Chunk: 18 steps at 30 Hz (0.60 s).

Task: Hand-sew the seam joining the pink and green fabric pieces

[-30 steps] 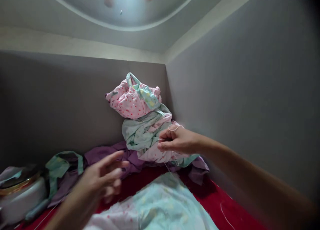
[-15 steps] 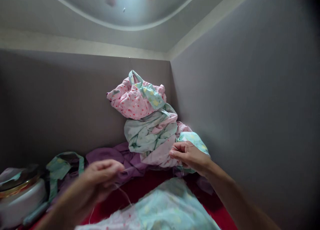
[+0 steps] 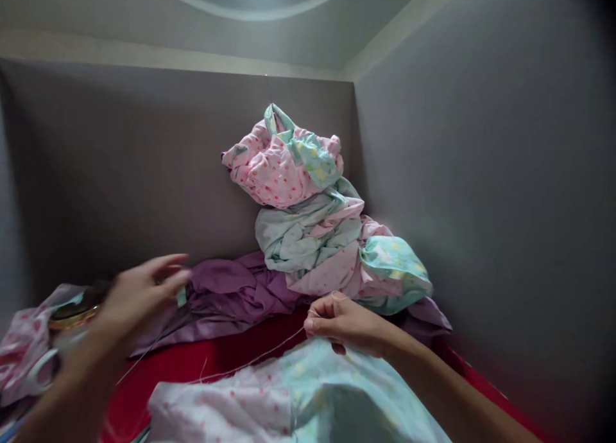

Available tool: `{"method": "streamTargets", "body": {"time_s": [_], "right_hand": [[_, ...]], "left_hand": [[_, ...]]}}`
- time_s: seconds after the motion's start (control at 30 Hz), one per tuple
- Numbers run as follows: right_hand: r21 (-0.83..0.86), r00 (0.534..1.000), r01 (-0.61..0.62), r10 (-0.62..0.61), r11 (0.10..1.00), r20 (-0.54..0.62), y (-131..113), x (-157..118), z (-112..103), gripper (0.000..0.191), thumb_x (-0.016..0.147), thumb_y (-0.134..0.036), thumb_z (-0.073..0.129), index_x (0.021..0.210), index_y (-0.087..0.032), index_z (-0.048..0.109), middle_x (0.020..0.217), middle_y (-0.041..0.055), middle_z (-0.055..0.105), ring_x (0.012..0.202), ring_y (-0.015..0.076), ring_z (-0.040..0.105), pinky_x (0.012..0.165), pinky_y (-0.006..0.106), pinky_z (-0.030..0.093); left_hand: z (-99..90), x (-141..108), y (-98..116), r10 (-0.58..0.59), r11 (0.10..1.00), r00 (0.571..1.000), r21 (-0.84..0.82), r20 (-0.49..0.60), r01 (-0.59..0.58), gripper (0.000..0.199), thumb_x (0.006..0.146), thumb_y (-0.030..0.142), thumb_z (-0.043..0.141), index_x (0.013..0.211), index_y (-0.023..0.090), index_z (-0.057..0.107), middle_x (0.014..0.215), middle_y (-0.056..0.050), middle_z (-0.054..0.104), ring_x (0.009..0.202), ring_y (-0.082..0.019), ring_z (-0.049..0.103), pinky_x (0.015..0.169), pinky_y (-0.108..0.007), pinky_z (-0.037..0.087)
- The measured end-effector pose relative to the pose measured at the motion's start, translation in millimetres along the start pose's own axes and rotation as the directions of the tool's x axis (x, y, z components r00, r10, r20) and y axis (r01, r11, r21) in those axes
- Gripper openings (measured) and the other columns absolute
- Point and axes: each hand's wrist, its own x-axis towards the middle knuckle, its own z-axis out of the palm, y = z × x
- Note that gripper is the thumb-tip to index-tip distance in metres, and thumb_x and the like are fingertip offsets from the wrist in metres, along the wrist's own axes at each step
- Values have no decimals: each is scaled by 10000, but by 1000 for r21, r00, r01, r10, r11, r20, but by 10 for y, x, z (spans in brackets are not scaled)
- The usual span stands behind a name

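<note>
Now right hand (image 3: 344,324) lower, pinching thread (image 3: 250,364) over cloth (image 3: 308,398); left hand (image 3: 137,295) swung out, fingers spread.

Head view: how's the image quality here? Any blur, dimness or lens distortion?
Head view: dim, flat light; the left hand is motion-blurred, the right hand and thread fairly sharp; near cloth soft; walls bow with wide-angle distortion; the right corners darken.

The left hand (image 3: 139,295) is motion-blurred; the round tin (image 3: 72,311) behind it is mostly hidden.
</note>
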Motion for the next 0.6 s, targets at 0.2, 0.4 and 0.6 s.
{"method": "streamTargets", "body": {"time_s": [0.2, 0.4, 0.6], "right_hand": [[162, 999, -21, 13, 987, 49, 0, -49, -27, 369, 659, -476, 652, 611, -136, 518, 467, -66, 437, 357, 43, 400, 349, 160, 366], [331, 998, -51, 56, 942, -5, 19, -38, -130, 407, 694, -510, 619, 777, -113, 578, 629, 28, 608, 445, 82, 541, 401, 182, 435], [434, 984, 37, 43, 900, -174, 92, -19, -142, 276, 736, -385, 619, 726, -112, 581, 809, 69, 652, 515, 70, 585, 432, 154, 446]], "left_hand": [[1125, -508, 374, 164, 943, 760, -325, 629, 66, 466, 539, 292, 658, 978, 139, 637, 658, -33, 636, 342, -70, 400, 339, -205, 304], [956, -390, 251, 154, 933, 741, -342, 654, 108, 325, 600, 458, 618, 550, 143, 555, 348, 101, 279, 328, -37, 169, 351, -200, 117], [519, -167, 37, 127, 972, 806, -233, 578, 14, 359, 634, 495, 599, 559, 149, 536, 423, 91, 289, 391, -49, 179, 398, -208, 126]]}}
